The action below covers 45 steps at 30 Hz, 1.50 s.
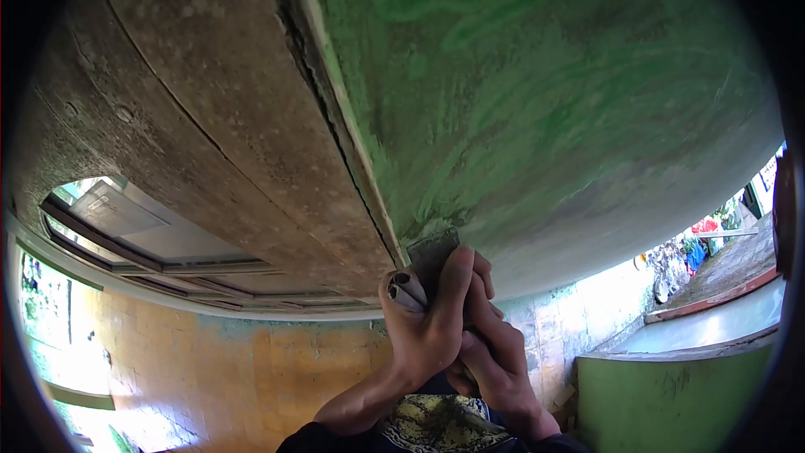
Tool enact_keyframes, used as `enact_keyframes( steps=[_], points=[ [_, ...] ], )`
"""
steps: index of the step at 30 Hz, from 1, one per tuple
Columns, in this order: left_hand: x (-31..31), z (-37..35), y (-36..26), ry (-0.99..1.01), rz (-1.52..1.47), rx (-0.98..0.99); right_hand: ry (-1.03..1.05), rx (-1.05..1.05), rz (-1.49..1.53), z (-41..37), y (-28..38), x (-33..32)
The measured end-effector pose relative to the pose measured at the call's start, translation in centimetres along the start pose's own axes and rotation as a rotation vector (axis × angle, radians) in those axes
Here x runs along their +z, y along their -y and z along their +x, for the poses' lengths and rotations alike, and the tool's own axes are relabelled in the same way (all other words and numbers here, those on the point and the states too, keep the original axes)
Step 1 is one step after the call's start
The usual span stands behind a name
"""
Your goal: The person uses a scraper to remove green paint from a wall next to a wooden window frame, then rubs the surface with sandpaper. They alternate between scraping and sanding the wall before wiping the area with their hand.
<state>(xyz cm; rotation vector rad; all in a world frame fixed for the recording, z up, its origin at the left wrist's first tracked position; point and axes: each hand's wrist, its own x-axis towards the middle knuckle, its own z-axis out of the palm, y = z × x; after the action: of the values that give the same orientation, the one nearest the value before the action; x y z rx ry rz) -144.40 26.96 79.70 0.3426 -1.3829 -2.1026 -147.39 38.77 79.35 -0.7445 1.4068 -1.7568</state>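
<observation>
Left hand [423,331] and right hand [496,362] bare, no gloves, forearms uncovered, dark sleeves [306,440] at the lower edge, yellow-and-black patterned cloth [436,424] between the sleeves

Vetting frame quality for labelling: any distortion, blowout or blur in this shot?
Head view: heavy fisheye bend, black vignetted corners; daylight blown out lower left, far right; left hand and right hand at the grey flat scraper blade shaded yet sharp.

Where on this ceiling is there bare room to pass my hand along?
Free: the broad green panel right of the cracked seam, and the grey panel between that seam and the window opening. Crowded: at the seam's lower end, where the left hand and right hand clamp the scraper.
</observation>
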Motion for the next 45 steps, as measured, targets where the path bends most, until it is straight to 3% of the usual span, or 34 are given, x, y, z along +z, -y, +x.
enact_keyframes(
  steps=[2, 4, 7, 17, 19, 22, 23, 24, 26, 27, 28, 31, 34, 36, 42, 45],
  points=[
    [-0.2, 0.0, 0.2, -0.022, -0.026, -0.050, 0.016, 0.048, 0.012, 0.0, -0.2, 0.0],
    [-0.9, 0.0, 1.0, 0.037, 0.157, 0.049, -0.028, -0.001, -0.049, 0.1, -0.8, 0.2],
    [-0.2, 0.3, -0.2, 0.034, 0.168, 0.071, -0.020, -0.089, -0.100, 0.4, -0.7, 0.1],
    [0.2, 0.0, -1.2, 0.024, 0.038, 0.023, 0.036, -0.044, -0.095, 0.2, 0.1, -0.1],
    [-0.5, -0.1, 0.4, -0.005, 0.029, -0.006, -0.041, -0.068, -0.049, 0.2, -1.1, 0.0],
    [0.1, 0.5, -0.1, 0.011, 0.058, 0.100, -0.022, -0.135, -0.079, 0.7, 0.0, 0.0],
    [0.3, 0.7, -0.9, 0.034, 0.069, 0.042, 0.014, 0.043, -0.028, 0.5, 1.1, -0.2],
    [0.1, 0.3, -0.5, 0.027, 0.068, 0.035, 0.015, 0.053, -0.027, 0.0, 0.7, -0.3],
    [-0.3, 0.3, 0.4, 0.041, 0.082, 0.077, -0.011, -0.012, -0.109, 0.0, -0.6, -0.2],
    [-0.3, -0.1, 0.1, 0.012, 0.023, -0.078, -0.013, -0.001, -0.112, 0.2, -0.7, -0.2],
    [-0.2, -0.2, 0.2, 0.012, 0.020, -0.090, -0.020, 0.009, -0.110, -0.1, -0.6, -0.3],
    [-0.2, 0.0, 0.4, 0.031, 0.012, -0.028, -0.023, 0.066, -0.045, -0.3, -0.1, -0.3],
    [-0.3, 0.7, 0.7, 0.038, 0.040, 0.037, -0.037, -0.070, -0.181, 0.4, -0.8, -0.4],
    [-0.2, 0.5, 0.5, 0.046, 0.021, 0.068, -0.037, -0.012, -0.066, 0.0, -0.5, -0.2],
    [0.1, 0.5, -0.3, 0.042, 0.006, -0.023, -0.084, -0.103, -0.129, 0.5, -0.1, 0.4],
    [-0.4, 0.3, 0.5, 0.058, 0.016, -0.009, -0.084, -0.019, -0.086, -0.4, -0.4, 0.3]
  ],
)
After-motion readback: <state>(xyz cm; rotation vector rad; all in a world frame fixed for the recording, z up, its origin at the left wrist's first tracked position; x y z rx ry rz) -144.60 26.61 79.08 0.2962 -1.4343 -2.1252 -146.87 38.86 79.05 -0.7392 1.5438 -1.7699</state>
